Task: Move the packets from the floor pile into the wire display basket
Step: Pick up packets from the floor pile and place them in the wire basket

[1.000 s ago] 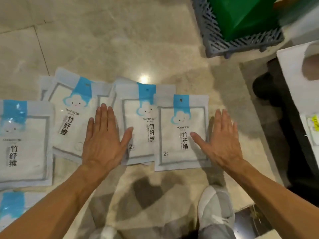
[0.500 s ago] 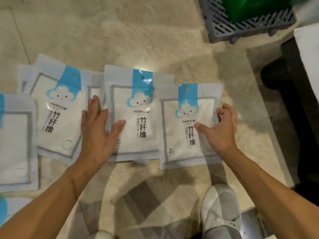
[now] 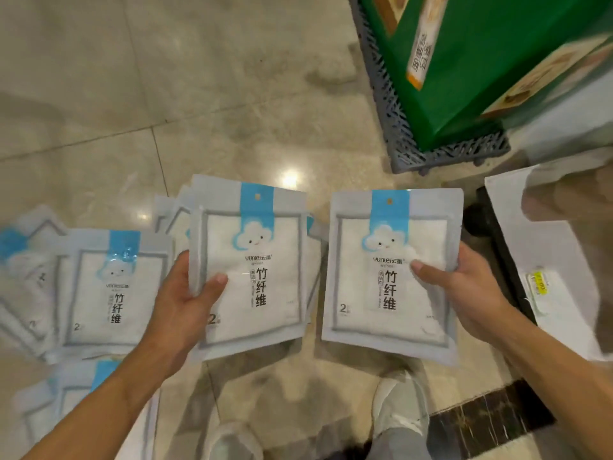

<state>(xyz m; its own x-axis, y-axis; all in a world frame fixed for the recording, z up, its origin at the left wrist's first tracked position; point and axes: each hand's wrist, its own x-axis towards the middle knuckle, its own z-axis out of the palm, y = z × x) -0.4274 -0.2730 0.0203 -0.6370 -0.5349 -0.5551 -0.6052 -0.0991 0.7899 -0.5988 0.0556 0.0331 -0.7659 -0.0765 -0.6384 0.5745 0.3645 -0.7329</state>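
Observation:
My left hand (image 3: pixel 180 308) grips a white packet with a blue cloud label (image 3: pixel 255 270) by its left edge, thumb on the front. More packet edges show behind it, so it may be a small stack. My right hand (image 3: pixel 464 293) holds another such packet (image 3: pixel 388 273) by its right edge, thumb across the front. Both packets are lifted off the floor and face up. Several more packets (image 3: pixel 106 293) lie on the floor at the left. No wire basket is in view.
A grey plastic pallet (image 3: pixel 398 127) carrying a green carton (image 3: pixel 481 61) stands at the upper right. A white shelf edge with a yellow price tag (image 3: pixel 539 287) is at the right. My shoes (image 3: pixel 401 403) stand on the beige tiled floor below the packets.
Both hands went from lying flat on the packets to curling round them and lifting one each off the floor. The view has tilted up toward the green carton.

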